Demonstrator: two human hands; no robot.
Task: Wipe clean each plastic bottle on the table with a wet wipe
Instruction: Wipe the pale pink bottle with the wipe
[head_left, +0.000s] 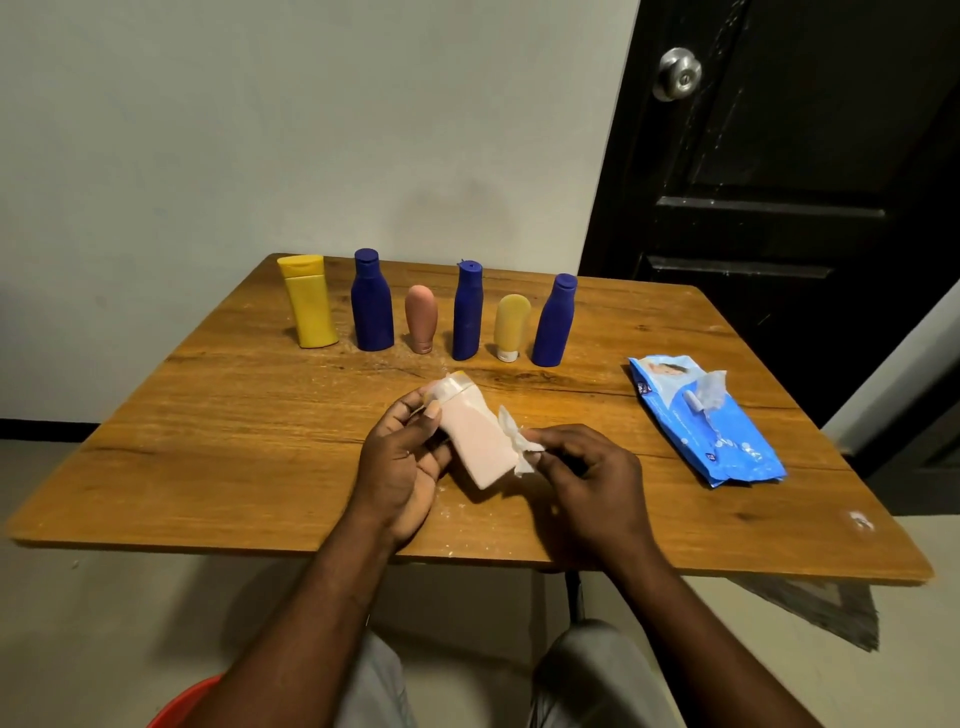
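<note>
The left hand (405, 457) is gripping a pale pink bottle (475, 434) near its cap end, with the thumb and fingers curling round it. It is holding the bottle tilted over the front middle of the wooden table (208, 467). I cannot tell if the bottle's bottom end is touching the wood. The right hand (587, 478) is pinching a scrunched white wet wipe (519, 441) and pressing it against the right side of the bottle. Behind the hands, six more bottles are standing in a row near the far edge. From left to right they are a yellow bottle (309, 301), a left blue bottle (371, 304), a pink tube (421, 317) on its cap, a middle blue bottle (467, 312), a yellow tube (511, 322) on its white cap, and a right blue bottle (555, 322). Off to the right, well apart from the hands, a blue wet wipes pack (727, 441) is lying flat with a clear flap sticking up. It is showing a picture and some small white print, but the words are too small to read. White specks are lying on the table by the hands. A dark door (805, 208) with a silver knob (678, 73) is standing behind the table on the right.
</note>
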